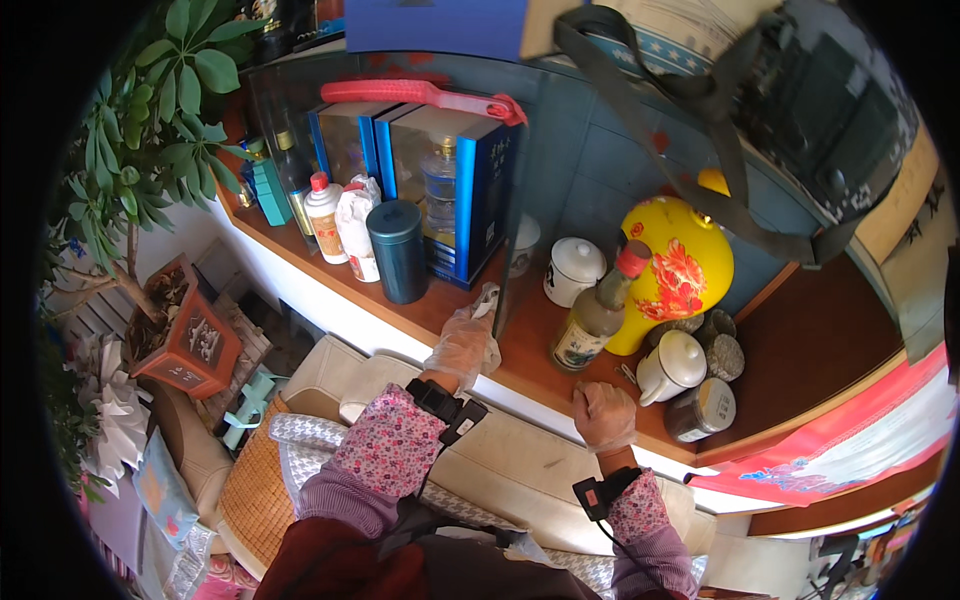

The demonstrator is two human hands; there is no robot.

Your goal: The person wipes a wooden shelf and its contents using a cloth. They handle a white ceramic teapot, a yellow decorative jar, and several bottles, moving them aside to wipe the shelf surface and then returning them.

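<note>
My left hand point(463, 346), in a clear plastic glove, presses a crumpled whitish cloth point(487, 300) onto the brown wooden shelf point(442, 311), beside the edge of an upright glass panel point(517, 247). A dark teal canister point(397, 251) and a blue boxed bottle point(480, 202) stand just beyond it. My right hand point(604, 416), gloved too, is curled at the shelf's front edge; whether anything is inside it cannot be seen. Near it stand a glass bottle with a red cap point(600, 315), a white lidded cup point(675, 364) and a jar point(701, 410).
A yellow floral vase point(675, 262), another white lidded cup point(574, 270) and stone-like cups point(724, 356) stand deeper on the shelf. A black strap point(652, 142) hangs from above. White bottles point(325, 217) line the left. A beige sofa point(510, 457) and potted plant point(180, 337) lie below.
</note>
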